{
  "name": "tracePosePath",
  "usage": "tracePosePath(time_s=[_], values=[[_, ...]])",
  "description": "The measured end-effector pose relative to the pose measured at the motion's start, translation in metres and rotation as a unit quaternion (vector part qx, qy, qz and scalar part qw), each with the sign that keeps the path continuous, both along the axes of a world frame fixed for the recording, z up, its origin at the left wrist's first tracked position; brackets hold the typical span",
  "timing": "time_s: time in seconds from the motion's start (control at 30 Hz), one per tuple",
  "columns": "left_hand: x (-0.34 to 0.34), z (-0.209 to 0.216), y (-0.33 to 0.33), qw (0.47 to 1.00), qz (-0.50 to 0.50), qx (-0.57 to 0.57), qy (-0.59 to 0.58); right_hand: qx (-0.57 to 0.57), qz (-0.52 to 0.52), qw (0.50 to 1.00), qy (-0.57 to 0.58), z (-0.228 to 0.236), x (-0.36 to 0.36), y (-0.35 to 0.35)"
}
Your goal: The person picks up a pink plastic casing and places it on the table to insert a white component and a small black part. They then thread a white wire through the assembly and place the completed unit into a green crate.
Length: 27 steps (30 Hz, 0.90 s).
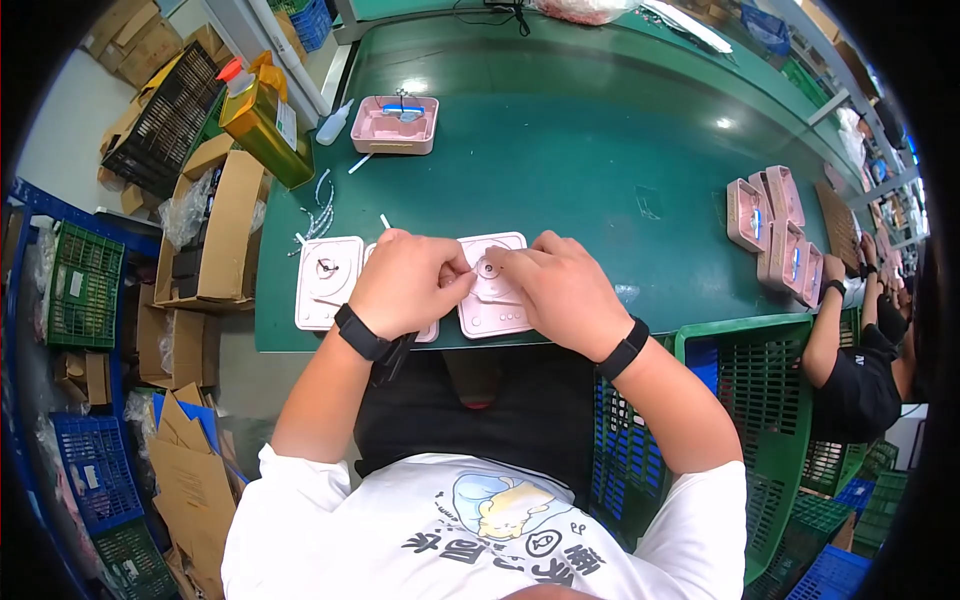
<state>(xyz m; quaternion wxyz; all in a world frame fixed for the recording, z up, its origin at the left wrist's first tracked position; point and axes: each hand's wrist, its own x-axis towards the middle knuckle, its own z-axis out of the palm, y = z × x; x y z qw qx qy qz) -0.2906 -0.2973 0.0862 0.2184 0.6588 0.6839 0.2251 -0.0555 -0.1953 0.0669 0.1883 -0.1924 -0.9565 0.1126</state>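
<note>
A pale pink plastic panel (pixel 492 318) with a round fitting (pixel 488 268) lies at the table's near edge between my hands. My left hand (pixel 408 283) is closed in a pinch at the panel's left side; whatever sits between thumb and finger is too small to name. From the right, my right hand (pixel 562 293) bends over the panel, its closed fingertips at the round fitting and hiding what they grip. Under my left hand another pink panel is mostly covered. Farther left lies a similar panel (pixel 318 312) with a dark wire in its round opening.
A pink open housing (pixel 432 140) with a blue part stands at the far left of the green table (pixel 560 170). Beside it are a squeeze bottle (pixel 335 122) and a yellow metal can (pixel 265 135). More housings (pixel 748 215) stand right, near another person's arm (pixel 824 325). A green crate (pixel 740 400) adjoins the table.
</note>
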Motion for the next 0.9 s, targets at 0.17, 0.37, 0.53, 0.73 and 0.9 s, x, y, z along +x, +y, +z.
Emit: tracePosePath(time_s=[0.17,0.37,0.53,0.73,0.9], values=[[0.007,-0.009,-0.015,0.998,-0.035,0.051,0.006,0.005,0.005,1.000,0.001,-0.004,-0.004,-0.001],[0.022,-0.023,-0.036,0.979,-0.052,0.199,0.005,0.025,0.025,0.999,-0.028,-0.003,-0.014,0.007],[0.024,-0.033,-0.036,0.975,-0.046,0.215,0.021,0.009,0.050,0.999,0.002,-0.005,-0.012,0.011],[0.014,-0.040,-0.038,0.968,-0.085,0.234,0.046,-0.028,0.065,0.997,0.031,-0.007,-0.013,0.013],[0.018,-0.035,-0.039,0.975,-0.049,0.215,0.002,-0.061,0.063,0.995,0.038,-0.007,-0.012,0.015]])
